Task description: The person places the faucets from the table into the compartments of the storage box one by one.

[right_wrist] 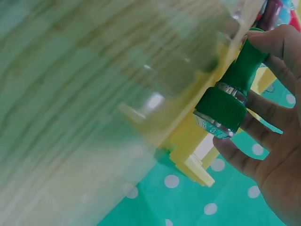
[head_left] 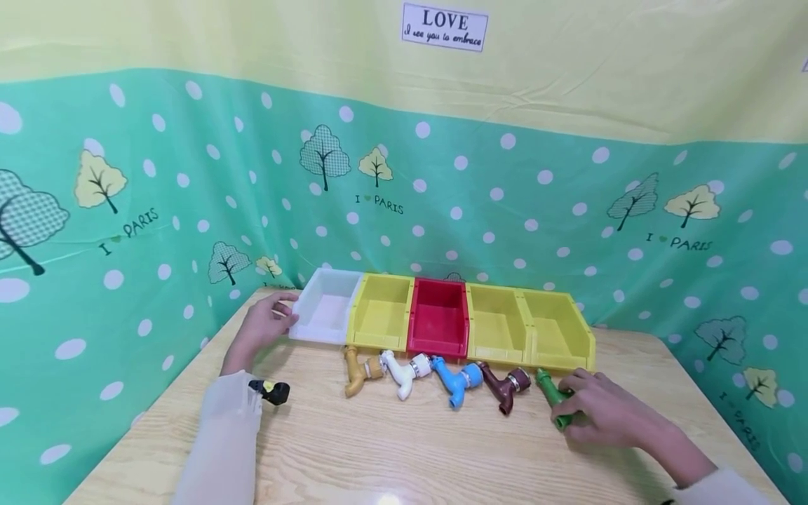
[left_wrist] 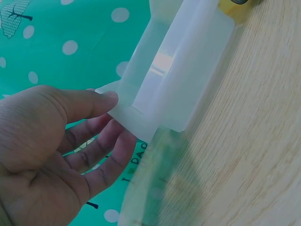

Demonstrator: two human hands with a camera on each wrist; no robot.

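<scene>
At the left end of a row of bins, my left hand pinches the side wall of the translucent white bin. The left wrist view has the thumb on the rim of this white bin and the fingers against its outer side. On the right, my right hand grips a green plastic tap in front of the last yellow bin. Up close in the right wrist view, the thumb presses one end of the green tap, and the fingers lie behind its ribbed knob.
Two more yellow bins flank a red bin. Before the row lie a tan tap, a white tap, a blue tap and a maroon tap on the wooden table. A patterned curtain hangs behind.
</scene>
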